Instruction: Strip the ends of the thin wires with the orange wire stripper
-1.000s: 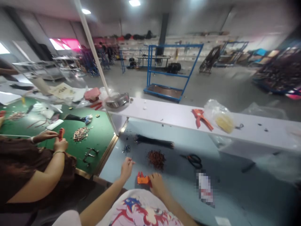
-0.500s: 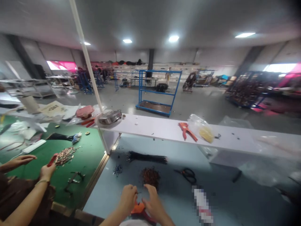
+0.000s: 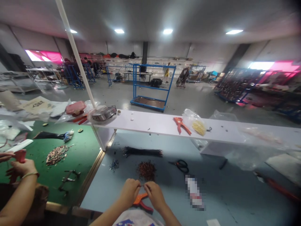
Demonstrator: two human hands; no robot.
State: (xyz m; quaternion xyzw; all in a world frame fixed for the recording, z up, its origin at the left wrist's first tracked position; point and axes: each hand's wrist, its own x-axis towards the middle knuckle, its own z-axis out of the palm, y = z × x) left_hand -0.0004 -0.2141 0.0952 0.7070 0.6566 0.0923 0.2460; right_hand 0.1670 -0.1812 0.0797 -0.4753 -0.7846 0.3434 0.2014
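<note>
My left hand (image 3: 129,192) and my right hand (image 3: 155,195) meet at the front of the pale blue workbench (image 3: 98,191), their fingertips pinching a thin wire (image 3: 142,185). Just below them lies an orange hand crimping tool (image 3: 140,201). Ahead of my fingers sits a heap of small reddish-brown pieces (image 3: 146,170). Beyond it lies a bundle of black wires (image 3: 142,152). A small cluster of bluish metal bits (image 3: 114,165) sits to the left. Black-handled scissors (image 3: 181,165) lie to the right, beside a pixelated, unreadable white item (image 3: 193,191).
A white shelf (image 3: 150,121) runs behind the bench, holding an orange tool (image 3: 181,124), a plastic bag (image 3: 195,123) and a steel tin (image 3: 104,113). On the left, a co-worker's hands (image 3: 20,166) hold a red item over a green mat (image 3: 77,150). Blue racks stand beyond.
My hands have moved from either side of the orange tool to pinching together above it. The tool now lies lower and turned. The whole scene has shifted as my head tilted up.
</note>
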